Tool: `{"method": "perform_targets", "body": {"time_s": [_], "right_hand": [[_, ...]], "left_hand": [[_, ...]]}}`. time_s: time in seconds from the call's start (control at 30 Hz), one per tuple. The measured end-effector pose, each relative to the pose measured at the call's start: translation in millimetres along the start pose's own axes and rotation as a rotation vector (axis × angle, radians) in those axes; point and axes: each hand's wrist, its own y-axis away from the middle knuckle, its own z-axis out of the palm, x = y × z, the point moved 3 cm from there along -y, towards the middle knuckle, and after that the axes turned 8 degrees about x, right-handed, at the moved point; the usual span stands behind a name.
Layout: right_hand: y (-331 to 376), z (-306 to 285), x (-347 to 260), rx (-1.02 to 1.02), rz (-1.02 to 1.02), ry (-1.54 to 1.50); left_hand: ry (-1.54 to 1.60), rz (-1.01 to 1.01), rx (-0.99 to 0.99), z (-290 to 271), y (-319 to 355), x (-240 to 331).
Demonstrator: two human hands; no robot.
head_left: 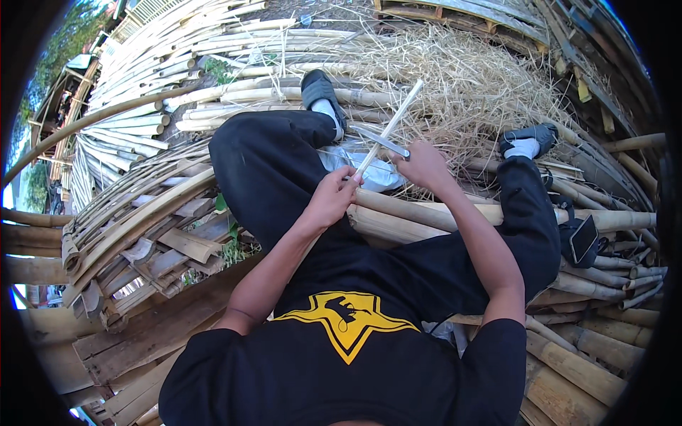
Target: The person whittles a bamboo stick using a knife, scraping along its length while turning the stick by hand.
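Note:
My left hand (pixel 334 199) is closed around the lower end of a thin, pale bamboo strip (pixel 398 118), which slants up and away to the right. In my right hand (pixel 425 165) is a knife (pixel 380 139), gripped by its handle, most of which the fingers hide. Its blade points left and crosses the strip a little above my left hand. Whether the edge bites into the strip cannot be made out. Under the hands, between my legs, lies a pale plastic bag (pixel 362 167). A bamboo pole (pixel 405 208) runs just below my hands.
Thin pale shavings (pixel 455 85) are heaped beyond my hands. Long bamboo poles (pixel 234 53) lie stacked at the far left, split bamboo pieces (pixel 188 241) at the near left. On the right, a dark pouch with a phone (pixel 584 241) rests by more poles. A wooden pallet (pixel 469 18) stands behind.

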Motion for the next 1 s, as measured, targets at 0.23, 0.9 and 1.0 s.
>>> {"method": "perform_targets", "body": {"time_s": [0.23,0.9,1.0], "right_hand": [[0,9,5,0.121,-0.006,0.031],[-69,-28,168,0.342,0.509,-0.532],[-49,-27,75,0.062,0.385,-0.962]], "left_hand": [[-0.382,0.206,0.134,4,6,9],[-0.266,0.043,0.067,-2,54,-11],[-0.198,0.031,0.033,7,47,-7]]}}
